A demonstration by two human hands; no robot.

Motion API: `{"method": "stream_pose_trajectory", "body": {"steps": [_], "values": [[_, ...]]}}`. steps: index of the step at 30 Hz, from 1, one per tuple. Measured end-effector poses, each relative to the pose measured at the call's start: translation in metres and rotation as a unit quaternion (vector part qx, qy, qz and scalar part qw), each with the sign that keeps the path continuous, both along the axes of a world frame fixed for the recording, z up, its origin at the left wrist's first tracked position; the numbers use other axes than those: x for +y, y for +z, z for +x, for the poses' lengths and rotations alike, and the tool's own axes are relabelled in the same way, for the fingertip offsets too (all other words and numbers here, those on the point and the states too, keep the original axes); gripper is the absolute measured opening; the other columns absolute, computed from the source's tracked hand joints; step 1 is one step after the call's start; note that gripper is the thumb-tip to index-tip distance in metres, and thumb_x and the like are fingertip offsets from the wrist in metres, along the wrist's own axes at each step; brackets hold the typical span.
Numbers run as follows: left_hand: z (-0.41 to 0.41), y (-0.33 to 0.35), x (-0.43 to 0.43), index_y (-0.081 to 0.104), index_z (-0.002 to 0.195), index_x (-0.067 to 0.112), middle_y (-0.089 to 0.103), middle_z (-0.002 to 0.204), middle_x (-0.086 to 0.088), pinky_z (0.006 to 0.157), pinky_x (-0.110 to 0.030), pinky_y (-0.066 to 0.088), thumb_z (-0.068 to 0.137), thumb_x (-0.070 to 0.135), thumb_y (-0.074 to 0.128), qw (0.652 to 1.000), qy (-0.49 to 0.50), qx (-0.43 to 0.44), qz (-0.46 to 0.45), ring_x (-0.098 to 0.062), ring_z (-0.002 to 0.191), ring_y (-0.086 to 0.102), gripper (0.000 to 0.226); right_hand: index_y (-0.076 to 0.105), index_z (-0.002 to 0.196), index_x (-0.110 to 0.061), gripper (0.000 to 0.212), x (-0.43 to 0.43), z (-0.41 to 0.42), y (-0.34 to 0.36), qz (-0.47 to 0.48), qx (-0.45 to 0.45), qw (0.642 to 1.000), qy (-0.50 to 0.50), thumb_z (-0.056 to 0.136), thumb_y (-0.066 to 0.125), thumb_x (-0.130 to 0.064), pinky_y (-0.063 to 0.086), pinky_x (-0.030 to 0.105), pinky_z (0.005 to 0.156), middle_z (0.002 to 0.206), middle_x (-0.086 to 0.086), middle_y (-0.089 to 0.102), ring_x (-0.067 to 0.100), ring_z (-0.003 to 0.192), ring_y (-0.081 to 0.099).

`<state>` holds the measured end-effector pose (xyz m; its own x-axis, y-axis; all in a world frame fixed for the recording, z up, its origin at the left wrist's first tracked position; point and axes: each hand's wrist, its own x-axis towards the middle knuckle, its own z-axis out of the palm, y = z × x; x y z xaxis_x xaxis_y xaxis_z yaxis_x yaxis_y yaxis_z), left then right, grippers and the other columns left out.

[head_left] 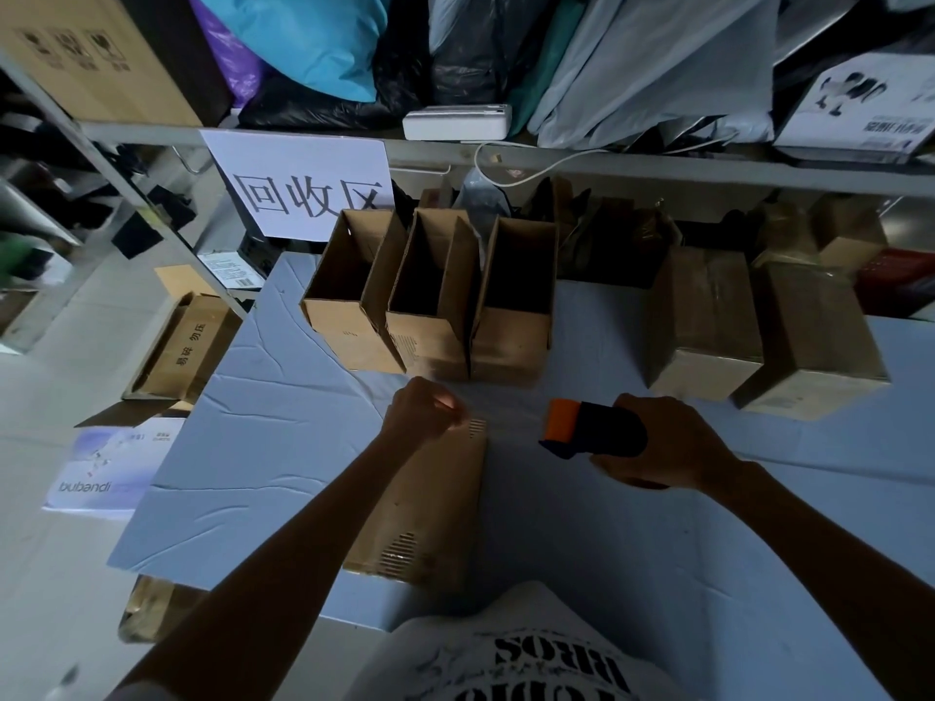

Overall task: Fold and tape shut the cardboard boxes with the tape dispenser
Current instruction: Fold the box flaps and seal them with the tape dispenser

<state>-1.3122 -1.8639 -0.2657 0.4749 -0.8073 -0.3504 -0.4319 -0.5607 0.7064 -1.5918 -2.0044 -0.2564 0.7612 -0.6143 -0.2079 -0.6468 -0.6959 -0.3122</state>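
Cardboard box [430, 503] lies under the clenched left hand [424, 413]; the right hand [668, 447] grips the tape dispenser [587, 428].

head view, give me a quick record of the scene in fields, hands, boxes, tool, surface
left hand: closed, resting on the far end of the flat box
right hand: gripping the tape dispenser
tape dispenser: black with orange front, held above the table, right of the flat box
flat box: lying flat in front of the person
open boxes: three, upright in a row at the back
closed boxes: two, at back right
table: covered in wrinkled pale sheet
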Motion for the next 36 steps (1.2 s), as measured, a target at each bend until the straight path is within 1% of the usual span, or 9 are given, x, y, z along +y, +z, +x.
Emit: {"method": "stream_pose_trajectory", "body": {"steps": [3, 8, 12, 16, 22, 29, 31, 34, 36], "values": [[-0.002, -0.001, 0.000, 0.070, 0.075, 0.026, 0.071, 0.086, 0.001, 0.080, -0.030, 0.055, 0.077, 0.014, 0.077, 1.000, 0.000, 0.001, 0.000, -0.012, 0.085, 0.067, 0.015, 0.045, 0.089, -0.031, 0.047, -0.003, -0.001, -0.001, -0.003, 0.005, 1.000, -0.001, 0.067, 0.067, -0.066, 0.042, 0.017, 0.057, 0.067, -0.016, 0.050, 0.001, 0.060, 0.053], [-0.005, -0.006, 0.000, 0.069, 0.074, 0.027, 0.067, 0.079, 0.009, 0.064, -0.012, 0.045, 0.077, 0.012, 0.077, 0.999, 0.004, -0.020, -0.025, 0.000, 0.074, 0.063, 0.017, 0.046, 0.090, -0.029, 0.047, -0.006, 0.000, -0.001, -0.008, -0.001, 1.000, -0.003, 0.067, 0.068, -0.065, 0.040, 0.017, 0.056, 0.067, -0.015, 0.050, 0.001, 0.061, 0.053], [-0.005, -0.011, 0.002, 0.074, 0.084, 0.019, 0.073, 0.090, 0.002, 0.075, -0.023, 0.052, 0.079, 0.016, 0.076, 0.999, 0.010, -0.036, -0.035, -0.009, 0.082, 0.066, 0.007, 0.046, 0.089, -0.030, 0.048, -0.009, 0.002, -0.004, -0.012, 0.003, 1.000, 0.002, 0.066, 0.067, -0.065, 0.040, 0.017, 0.056, 0.068, -0.016, 0.050, 0.001, 0.061, 0.052], [-0.010, -0.012, 0.004, 0.074, 0.088, 0.017, 0.073, 0.094, 0.000, 0.079, -0.023, 0.054, 0.079, 0.017, 0.076, 0.997, 0.012, -0.052, -0.052, -0.010, 0.086, 0.067, 0.009, 0.044, 0.088, -0.032, 0.048, -0.011, 0.001, -0.007, -0.013, 0.007, 1.000, 0.001, 0.065, 0.067, -0.067, 0.034, 0.015, 0.052, 0.066, -0.018, 0.048, -0.003, 0.058, 0.050], [-0.020, -0.003, 0.008, 0.075, 0.097, 0.012, 0.073, 0.101, -0.004, 0.087, -0.034, 0.055, 0.082, 0.016, 0.074, 0.994, 0.022, -0.084, -0.064, -0.013, 0.092, 0.068, 0.016, 0.043, 0.088, -0.034, 0.048, -0.012, 0.002, -0.011, -0.010, 0.015, 1.000, -0.001, 0.064, 0.063, -0.070, 0.033, 0.014, 0.051, 0.065, -0.018, 0.048, -0.002, 0.057, 0.049], [-0.025, -0.001, 0.010, 0.074, 0.102, 0.017, 0.073, 0.103, 0.001, 0.081, -0.025, 0.052, 0.083, 0.019, 0.073, 0.990, 0.040, -0.110, -0.074, -0.011, 0.094, 0.067, 0.019, 0.044, 0.090, -0.032, 0.049, -0.015, 0.001, -0.013, -0.011, 0.011, 1.000, 0.003, 0.065, 0.064, -0.069, 0.039, 0.016, 0.054, 0.066, -0.018, 0.047, -0.002, 0.058, 0.049], [-0.029, -0.005, 0.009, 0.073, 0.105, 0.019, 0.071, 0.108, 0.001, 0.085, -0.031, 0.053, 0.085, 0.019, 0.071, 0.991, 0.037, -0.116, -0.059, -0.013, 0.101, 0.064, 0.020, 0.044, 0.090, -0.032, 0.049, -0.016, 0.001, -0.014, -0.011, 0.014, 1.000, 0.002, 0.065, 0.064, -0.069, 0.043, 0.018, 0.056, 0.067, -0.018, 0.048, -0.001, 0.059, 0.050], [-0.031, -0.006, 0.007, 0.066, 0.117, 0.016, 0.067, 0.116, -0.004, 0.088, -0.035, 0.051, 0.086, 0.016, 0.069, 0.991, 0.058, -0.103, -0.059, -0.019, 0.107, 0.060, 0.032, 0.045, 0.090, -0.031, 0.048, -0.016, 0.002, -0.014, -0.013, 0.021, 1.000, 0.001, 0.065, 0.063, -0.068, 0.045, 0.019, 0.057, 0.067, -0.017, 0.049, 0.000, 0.059, 0.051], [-0.027, -0.004, 0.008, 0.051, 0.133, 0.011, 0.062, 0.121, -0.011, 0.091, -0.038, 0.051, 0.081, 0.013, 0.074, 0.992, 0.088, -0.038, -0.083, -0.026, 0.107, 0.060, 0.057, 0.044, 0.088, -0.032, 0.047, -0.015, 0.003, -0.014, -0.014, 0.027, 1.000, 0.007, 0.065, 0.064, -0.068, 0.042, 0.018, 0.056, 0.067, -0.017, 0.048, 0.000, 0.059, 0.050]]}}
